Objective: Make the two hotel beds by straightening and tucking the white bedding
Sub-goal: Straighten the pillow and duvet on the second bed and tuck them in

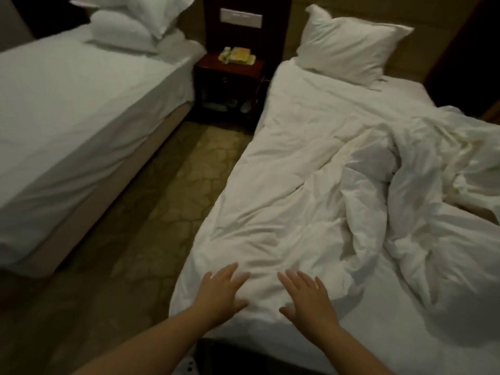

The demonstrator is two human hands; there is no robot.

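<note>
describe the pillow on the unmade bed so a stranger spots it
Find the right bed with the crumpled duvet. At its head a single pillow leans on the headboard, unlike the two pillows stacked on the left bed.

Dim, yellowish, soft throughout. Smeared at left hand [221,292] and right hand [308,300]; palest on duvet [297,185] beyond them, black and bowed toward far corners.

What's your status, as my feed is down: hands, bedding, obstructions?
Both open: left hand, right hand, spread over near end of duvet. Bunched toward right side; other bed smooth. Nothing blocking hands.
</note>
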